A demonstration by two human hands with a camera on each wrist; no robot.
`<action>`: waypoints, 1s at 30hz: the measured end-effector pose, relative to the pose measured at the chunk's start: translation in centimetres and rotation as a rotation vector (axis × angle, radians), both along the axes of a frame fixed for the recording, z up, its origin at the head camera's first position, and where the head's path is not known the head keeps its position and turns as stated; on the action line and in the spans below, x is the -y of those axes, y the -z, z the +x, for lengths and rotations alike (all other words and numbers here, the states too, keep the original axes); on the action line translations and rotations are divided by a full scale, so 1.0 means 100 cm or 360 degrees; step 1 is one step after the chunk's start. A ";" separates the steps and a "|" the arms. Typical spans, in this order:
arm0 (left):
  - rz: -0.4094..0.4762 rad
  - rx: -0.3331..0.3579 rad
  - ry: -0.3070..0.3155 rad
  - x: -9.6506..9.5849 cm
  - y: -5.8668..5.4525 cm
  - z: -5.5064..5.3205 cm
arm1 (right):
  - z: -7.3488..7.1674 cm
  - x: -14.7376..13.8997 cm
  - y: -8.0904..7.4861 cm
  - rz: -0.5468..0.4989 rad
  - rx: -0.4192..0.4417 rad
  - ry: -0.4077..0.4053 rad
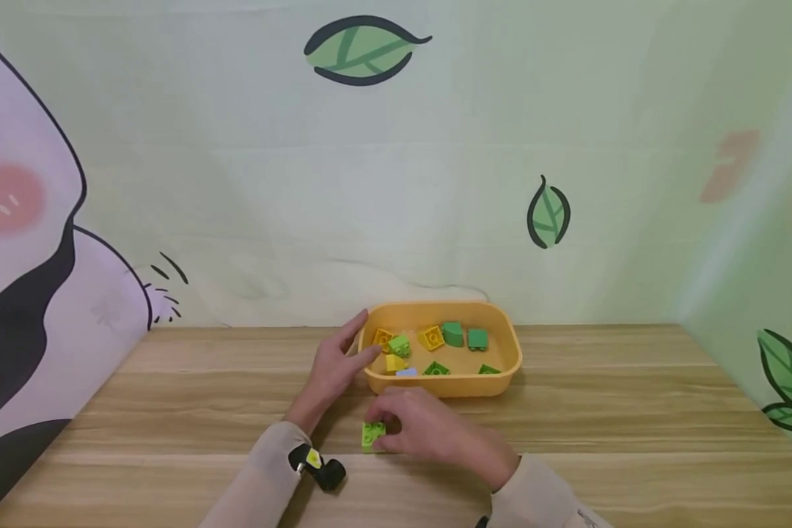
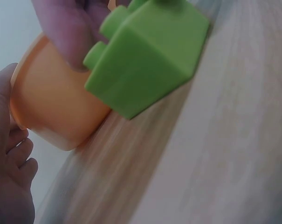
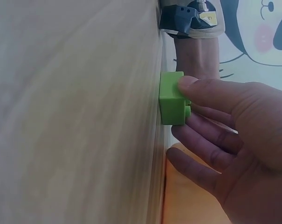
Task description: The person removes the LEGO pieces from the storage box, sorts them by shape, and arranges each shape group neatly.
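We see the light green brick (image 1: 372, 435) down at the surface (image 1: 600, 418), between the thumb and fingers of the right hand (image 1: 429, 429) and nearer to us than the left hand (image 1: 333, 367). Its studs point up; from above it looks about square, so we cannot pick out a clear long axis.

Only the head view lets us look into the orange tray (image 1: 495, 385), beyond the right hand and right of the left, where yellow bricks (image 1: 433, 338), green bricks (image 1: 478, 339) and a pale blue piece (image 1: 406, 372) lie. The left wrist view shows us the brick's smooth sides; the right wrist view, the palm side of the right hand.

The hands are apart. The right pinches the brick, its thumb and fingers only a brick's breadth apart; the left grips the tray's end, thumb over the rim.
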State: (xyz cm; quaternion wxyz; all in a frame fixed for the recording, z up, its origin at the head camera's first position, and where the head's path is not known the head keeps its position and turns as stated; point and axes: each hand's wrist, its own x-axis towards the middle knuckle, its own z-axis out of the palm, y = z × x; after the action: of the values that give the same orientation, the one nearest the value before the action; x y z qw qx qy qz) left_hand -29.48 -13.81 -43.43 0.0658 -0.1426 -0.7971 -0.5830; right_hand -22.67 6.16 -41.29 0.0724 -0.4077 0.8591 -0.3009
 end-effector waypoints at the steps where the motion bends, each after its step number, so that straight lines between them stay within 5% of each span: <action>1: 0.0001 -0.0006 -0.0002 0.000 0.000 0.000 | 0.005 0.001 -0.008 0.0016 -0.0003 0.0001; 10: 0.0012 0.0009 -0.0019 0.002 -0.002 0.002 | 0.015 0.003 -0.028 0.0059 0.0112 0.0073; 30: 0.0029 -0.0037 0.0008 0.002 0.000 0.001 | 0.017 -0.015 -0.055 -0.0176 -0.0048 0.0178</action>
State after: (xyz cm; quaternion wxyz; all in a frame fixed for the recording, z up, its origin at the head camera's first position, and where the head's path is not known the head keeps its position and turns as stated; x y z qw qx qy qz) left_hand -29.39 -14.00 -43.44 0.0750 -0.1507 -0.7907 -0.5886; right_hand -20.99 7.67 -35.79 0.0199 -0.3669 0.8636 -0.3452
